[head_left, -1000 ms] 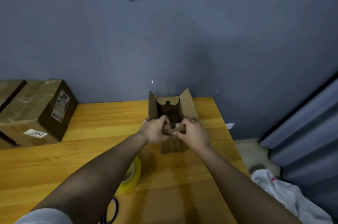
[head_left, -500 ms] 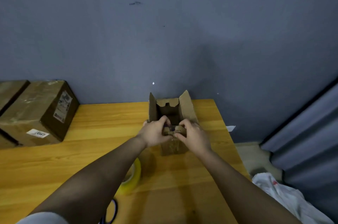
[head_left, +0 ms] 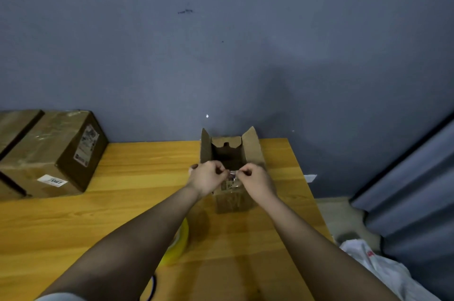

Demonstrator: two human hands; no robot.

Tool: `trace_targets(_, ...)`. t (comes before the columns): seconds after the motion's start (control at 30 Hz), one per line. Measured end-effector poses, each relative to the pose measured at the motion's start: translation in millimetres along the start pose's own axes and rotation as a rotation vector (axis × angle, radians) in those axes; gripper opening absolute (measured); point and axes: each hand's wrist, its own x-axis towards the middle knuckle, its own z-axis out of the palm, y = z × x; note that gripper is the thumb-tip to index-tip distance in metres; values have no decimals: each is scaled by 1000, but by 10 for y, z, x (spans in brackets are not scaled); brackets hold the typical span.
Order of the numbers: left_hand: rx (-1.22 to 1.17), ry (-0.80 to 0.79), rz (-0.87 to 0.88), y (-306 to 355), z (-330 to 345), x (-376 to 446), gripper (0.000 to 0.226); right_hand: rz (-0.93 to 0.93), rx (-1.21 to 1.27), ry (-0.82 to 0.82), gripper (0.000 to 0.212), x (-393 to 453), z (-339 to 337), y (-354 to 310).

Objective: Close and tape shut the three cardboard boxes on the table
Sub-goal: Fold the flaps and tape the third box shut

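Note:
A small open cardboard box (head_left: 233, 201) stands upright on the wooden table (head_left: 122, 205) near the wall, its two side flaps and far flap raised. My left hand (head_left: 206, 178) and my right hand (head_left: 255, 180) meet at the box's near top edge. Their curled fingers pinch the near flap, where a shiny bit of tape shows between the fingertips. A larger closed, taped box (head_left: 56, 150) lies at the table's far left. Another box (head_left: 14, 123) beside it is cut off by the frame. A yellow tape roll (head_left: 180, 241) lies under my left forearm, partly hidden.
A dark loop, perhaps a scissors handle (head_left: 153, 286), peeks out below my left arm. The table's right edge runs close to the small box. Beyond that edge, a white plastic bag (head_left: 383, 268) lies on the floor by a grey curtain (head_left: 417, 178).
Both hands have shifted slightly up and apart at the near flap. Their fingertips now pinch its edge instead of covering it. The box stays in place.

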Motion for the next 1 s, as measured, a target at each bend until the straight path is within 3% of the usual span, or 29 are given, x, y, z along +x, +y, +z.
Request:
trace_targets(0.13, -2, -25, -67, 45, 48, 5, 23, 167, 56, -34, 22, 86, 68, -47)
trace_targets(0.27, 0, 11, -148, 134, 86, 10, 17, 233, -48, 74, 28, 50, 145, -117)
trace_targets(0.43, -87, 28, -161, 119, 78, 27, 12, -102, -201, 246, 21, -81, 146, -112)
trace_targets(0.63, -130, 65, -147, 84, 80, 6, 12, -465, -542, 187, 29, -161, 53, 77)
trace_targets(0.77, -135, 70, -137, 82, 78, 4, 9, -551, -600, 217, 43, -183, 53, 103)
trace_targets(1.0, -159, 55, -112, 84, 80, -11, 8, -546, -592, 205, 23, -128, 25, 31)
